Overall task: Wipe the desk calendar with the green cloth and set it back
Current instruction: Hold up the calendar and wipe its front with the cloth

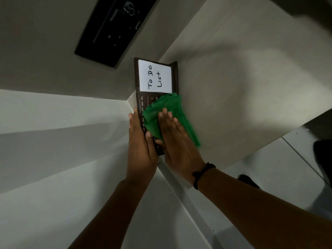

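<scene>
Pale bench (233, 87) set into a corner of light walls; a black panel (115, 29) hangs on the wall above, dim light throughout. The desk calendar (141, 105), dark-framed with a white "To Do List" card (155, 76) in its upper half, stands on edge at the back of the bench, against the wall corner.

Left hand (141, 139) steadies the frame along the month strip: fingers run up the outer edge, thumb lies across the face, a loose clasp on the calendar. Right hand (173, 139) lies flat with fingers spread, pressing the green cloth (167, 114) onto the date grid; it pins the cloth under the palm and does not close around it.

Step in hand, by my reading: wiping the lower face. To do it well:
- keep the left grip firm so the frame does not skid or tip
- stroke along the frame, even pressure
- refold the trailing cloth end, which drapes onto the bench
- go lightly over the card; it may shift or smudge
- the frame edges and back likely remain to be wiped.
</scene>
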